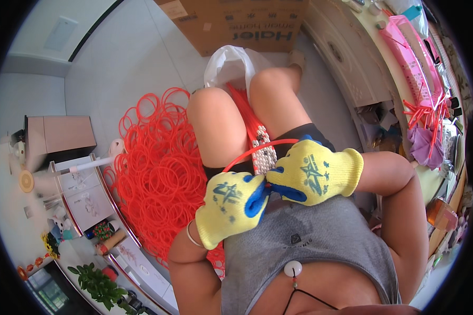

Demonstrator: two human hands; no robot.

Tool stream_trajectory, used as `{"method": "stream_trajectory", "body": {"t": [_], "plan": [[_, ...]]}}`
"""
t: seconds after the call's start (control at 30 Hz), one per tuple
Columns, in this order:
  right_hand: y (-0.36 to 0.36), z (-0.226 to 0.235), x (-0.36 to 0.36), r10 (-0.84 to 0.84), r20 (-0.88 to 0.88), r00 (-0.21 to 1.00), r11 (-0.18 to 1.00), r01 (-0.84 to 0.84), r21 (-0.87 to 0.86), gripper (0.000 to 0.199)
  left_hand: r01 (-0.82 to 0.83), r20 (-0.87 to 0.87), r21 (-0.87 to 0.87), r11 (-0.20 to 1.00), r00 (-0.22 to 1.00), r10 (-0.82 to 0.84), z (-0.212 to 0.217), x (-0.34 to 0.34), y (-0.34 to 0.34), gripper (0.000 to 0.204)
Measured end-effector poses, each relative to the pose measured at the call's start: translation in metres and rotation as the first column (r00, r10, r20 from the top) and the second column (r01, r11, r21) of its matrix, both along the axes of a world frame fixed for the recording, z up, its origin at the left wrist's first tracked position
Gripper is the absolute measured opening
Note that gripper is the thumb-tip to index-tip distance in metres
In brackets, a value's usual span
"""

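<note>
Both my hands wear yellow knit gloves with blue palms and meet in front of my lap. My left hand (228,203) and my right hand (316,172) are closed on a thin red tube (258,148), which arches between them in a loop. Its ends come together at my fingertips; the joint itself is mostly hidden by the gloves. Between my thighs lies a bundle of straight red tubes (243,107), with a block of small white pieces (264,159) at its near end. A white plastic bag (216,69) surrounds the bundle's far end.
A big heap of red rings (157,181) covers the floor beside my left leg. Ahead stands a cardboard box (242,26). On my right, a cluttered counter holds a pink basket (409,60) and a purple item (425,147). Drawers and a potted plant (97,286) stand left.
</note>
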State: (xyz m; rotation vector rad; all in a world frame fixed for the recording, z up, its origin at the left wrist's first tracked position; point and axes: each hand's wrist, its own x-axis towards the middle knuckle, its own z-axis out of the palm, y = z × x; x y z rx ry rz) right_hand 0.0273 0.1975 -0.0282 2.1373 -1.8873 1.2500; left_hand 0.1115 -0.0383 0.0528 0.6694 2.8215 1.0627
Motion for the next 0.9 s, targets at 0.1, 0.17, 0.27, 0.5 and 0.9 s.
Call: {"method": "stream_trajectory", "body": {"t": [0.1, 0.17, 0.27, 0.5, 0.9], "plan": [[0.004, -0.016, -0.001, -0.016, 0.068, 0.998, 0.999, 0.018, -0.027, 0.026, 0.008, -0.01, 0.036, 0.999, 1.0, -0.008, -0.007, -0.005, 0.001, 0.023], [-0.001, 0.005, -0.013, 0.0, -0.003, 1.0, 1.0, 0.0, -0.006, 0.026, -0.027, -0.017, 0.096, 0.995, 0.999, 0.028, -0.008, -0.005, -0.003, 0.024], [0.001, 0.057, -0.031, -0.154, 0.112, 0.982, 0.954, 0.118, 0.277, 0.044, -0.103, 0.009, 0.141, 0.985, 0.995, 0.103, -0.007, -0.007, -0.014, 0.032], [0.008, -0.048, -0.025, 0.218, 0.043, 0.975, 0.954, -0.204, -0.22, 0.026, -0.014, -0.005, 0.051, 0.999, 1.0, 0.014, -0.009, -0.003, -0.018, 0.037], [0.003, 0.016, -0.026, 0.102, -0.014, 0.995, 0.995, -0.102, -0.015, 0.033, -0.048, -0.01, 0.037, 0.998, 0.999, 0.048, -0.005, 0.002, -0.012, 0.035]]}}
